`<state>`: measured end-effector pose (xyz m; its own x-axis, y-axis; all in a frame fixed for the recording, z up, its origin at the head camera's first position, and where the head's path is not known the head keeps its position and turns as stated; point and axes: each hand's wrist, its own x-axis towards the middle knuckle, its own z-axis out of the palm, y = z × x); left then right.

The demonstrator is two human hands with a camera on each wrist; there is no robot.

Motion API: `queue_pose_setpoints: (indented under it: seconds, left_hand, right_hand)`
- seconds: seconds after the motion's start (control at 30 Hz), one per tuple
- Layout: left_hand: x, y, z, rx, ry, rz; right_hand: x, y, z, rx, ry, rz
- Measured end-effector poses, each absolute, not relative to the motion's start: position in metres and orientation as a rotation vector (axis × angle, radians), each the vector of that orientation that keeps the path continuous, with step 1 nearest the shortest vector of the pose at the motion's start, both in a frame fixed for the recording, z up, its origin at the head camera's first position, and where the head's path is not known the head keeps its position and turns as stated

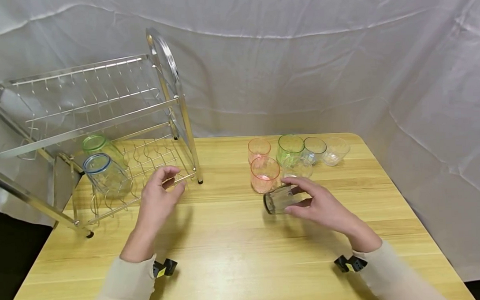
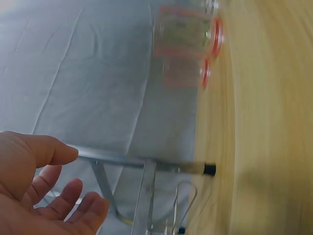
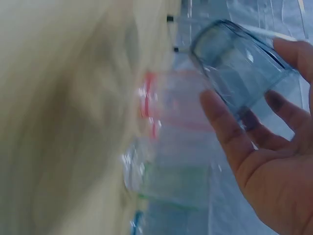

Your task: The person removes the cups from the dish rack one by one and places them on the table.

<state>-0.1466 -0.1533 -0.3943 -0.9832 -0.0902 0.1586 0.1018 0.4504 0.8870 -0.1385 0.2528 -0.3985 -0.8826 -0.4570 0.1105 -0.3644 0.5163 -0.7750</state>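
Note:
My right hand (image 1: pixel 319 204) grips a dark grey clear cup (image 1: pixel 279 200), tilted on its side above the table with its rim toward the left. In the right wrist view the thumb and fingers curl round this grey cup (image 3: pixel 239 66). My left hand (image 1: pixel 158 197) is empty, its fingers loosely bent, beside the front right corner of the metal rack (image 1: pixel 189 138). On the rack's lower tier, a blue-rimmed cup (image 1: pixel 106 174) and a green cup (image 1: pixel 101 146) lean upside down on the wires.
Behind the right hand stand two pink cups (image 1: pixel 265 178), a green cup (image 1: pixel 290 148), a clear cup (image 1: pixel 300 167), a blue cup (image 1: pixel 314 151) and a clear bowl-like cup (image 1: pixel 335 151). A grey curtain (image 1: pixel 281 78) hangs behind the table (image 1: pixel 228 265).

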Motion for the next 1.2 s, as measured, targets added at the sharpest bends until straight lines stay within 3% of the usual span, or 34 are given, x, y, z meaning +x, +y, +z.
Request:
queue_pose_setpoints:
  seconds: [0.33, 0.63, 1.2]
  left_hand:
    - [-0.147, -0.172, -0.398, 0.024, -2.697, -1.21]
    - [-0.147, -0.176, -0.404, 0.014, -2.826, -1.199]
    - [-0.148, -0.173, -0.406, -0.009, -2.863, -1.161]
  right_hand:
    - [-0.141, 0.291, -0.376, -0.689, 2.747, -0.9]
    - [-0.154, 0.317, -0.362, -0.466, 2.837, -0.603]
    - [-0.193, 0.329, -0.375, -0.248, 2.98, -0.414]
